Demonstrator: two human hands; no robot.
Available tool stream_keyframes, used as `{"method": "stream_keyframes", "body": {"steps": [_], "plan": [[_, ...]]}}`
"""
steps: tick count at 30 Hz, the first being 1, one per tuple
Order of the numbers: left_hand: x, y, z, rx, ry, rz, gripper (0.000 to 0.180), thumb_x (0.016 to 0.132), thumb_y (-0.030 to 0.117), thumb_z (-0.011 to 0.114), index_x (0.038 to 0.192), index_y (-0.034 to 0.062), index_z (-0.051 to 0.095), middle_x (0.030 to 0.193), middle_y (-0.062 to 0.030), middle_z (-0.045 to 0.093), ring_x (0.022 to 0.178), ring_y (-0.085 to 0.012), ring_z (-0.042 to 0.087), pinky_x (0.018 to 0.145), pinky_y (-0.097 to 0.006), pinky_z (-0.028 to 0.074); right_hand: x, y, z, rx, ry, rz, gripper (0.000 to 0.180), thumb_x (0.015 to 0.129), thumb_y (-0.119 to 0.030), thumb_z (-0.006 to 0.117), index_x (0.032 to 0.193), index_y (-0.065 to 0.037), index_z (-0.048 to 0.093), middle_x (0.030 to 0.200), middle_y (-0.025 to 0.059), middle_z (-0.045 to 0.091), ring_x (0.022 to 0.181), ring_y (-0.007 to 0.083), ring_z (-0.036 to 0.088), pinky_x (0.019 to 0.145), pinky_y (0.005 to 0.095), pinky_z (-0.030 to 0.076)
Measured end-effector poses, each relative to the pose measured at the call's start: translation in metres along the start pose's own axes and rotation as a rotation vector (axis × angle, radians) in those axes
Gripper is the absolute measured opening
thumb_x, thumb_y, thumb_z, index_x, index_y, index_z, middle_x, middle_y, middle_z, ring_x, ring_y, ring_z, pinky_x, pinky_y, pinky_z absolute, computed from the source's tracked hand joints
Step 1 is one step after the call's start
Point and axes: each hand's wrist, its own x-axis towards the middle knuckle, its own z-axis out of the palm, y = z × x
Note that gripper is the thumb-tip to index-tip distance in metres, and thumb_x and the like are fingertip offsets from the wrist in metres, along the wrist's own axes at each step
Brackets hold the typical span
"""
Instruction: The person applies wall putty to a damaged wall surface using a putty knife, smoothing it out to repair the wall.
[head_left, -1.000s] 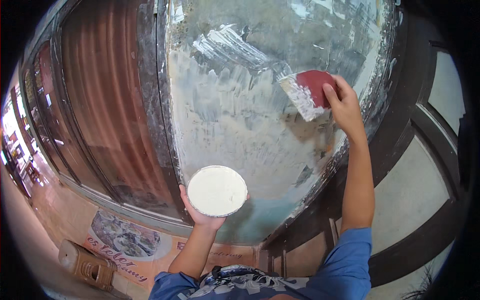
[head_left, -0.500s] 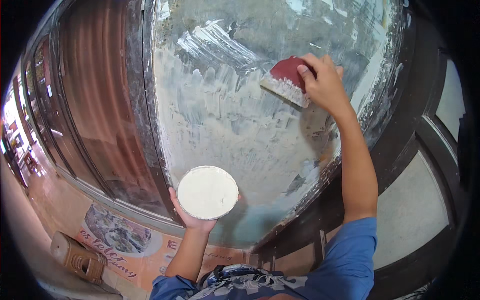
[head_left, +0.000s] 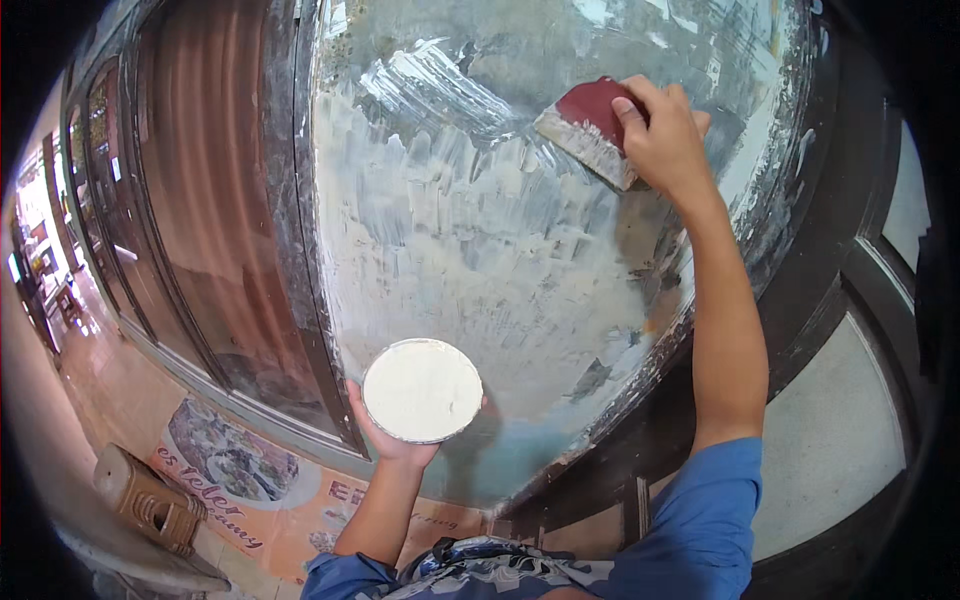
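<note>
A dark-framed wall panel filling the frame's centre was streaked with white filler, its lower part bare, while the right hand gripped a red-handled putty knife at upper right and the left hand cupped a filler-loaded round dish at lower centre.

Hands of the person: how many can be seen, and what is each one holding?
2. The left hand is low, holding a round container of white paste. The right hand is high, pressing a red-handled scraper against the smeared panel.
</note>
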Motion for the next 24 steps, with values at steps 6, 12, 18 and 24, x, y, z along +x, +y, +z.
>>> {"method": "stream_keyframes", "body": {"steps": [6,12,18,24], "plan": [[-0.001,0.001,-0.001,-0.005,0.017,0.016,0.089,0.088,0.080,0.029,0.147,0.0140,0.043,0.148,-0.0147,0.045,0.130,-0.0431,0.048,0.103,-0.067,0.041,-0.015,-0.017,0.013,0.043,-0.127,-0.136,0.019,0.093,-0.028,0.060,0.107,-0.017,0.069,0.092,0.0140,0.065,0.101,0.0310,0.055,0.090,0.0485,0.030],[0.000,-0.001,-0.007,0.025,0.059,0.067,0.088,0.088,0.080,0.030,0.146,0.0151,0.043,0.148,-0.0150,0.045,0.130,-0.0433,0.048,0.102,-0.067,0.042,0.009,-0.002,-0.001,0.088,0.010,-0.057,0.017,0.093,-0.028,0.060,0.105,-0.020,0.069,0.092,0.0086,0.066,0.097,0.0275,0.056,0.091,0.0475,0.029],[-0.004,0.001,-0.015,0.021,-0.018,0.061,0.087,0.088,0.079,0.031,0.146,0.0147,0.043,0.148,-0.0136,0.045,0.131,-0.0420,0.047,0.102,-0.066,0.042,-0.002,-0.022,0.007,-0.044,-0.069,-0.165,0.017,0.093,-0.027,0.060,0.104,-0.018,0.069,0.085,0.0095,0.066,0.097,0.0277,0.056,0.091,0.0472,0.029],[0.001,-0.006,-0.016,0.025,0.061,0.068,0.086,0.091,0.077,0.029,0.144,0.0117,0.047,0.144,-0.0126,0.050,0.130,-0.0363,0.051,0.107,-0.055,0.042,0.001,0.005,0.004,0.158,0.018,-0.104,0.017,0.093,-0.026,0.060,0.104,-0.016,0.069,0.087,0.0104,0.066,0.097,0.0275,0.056,0.092,0.0484,0.028]]}}
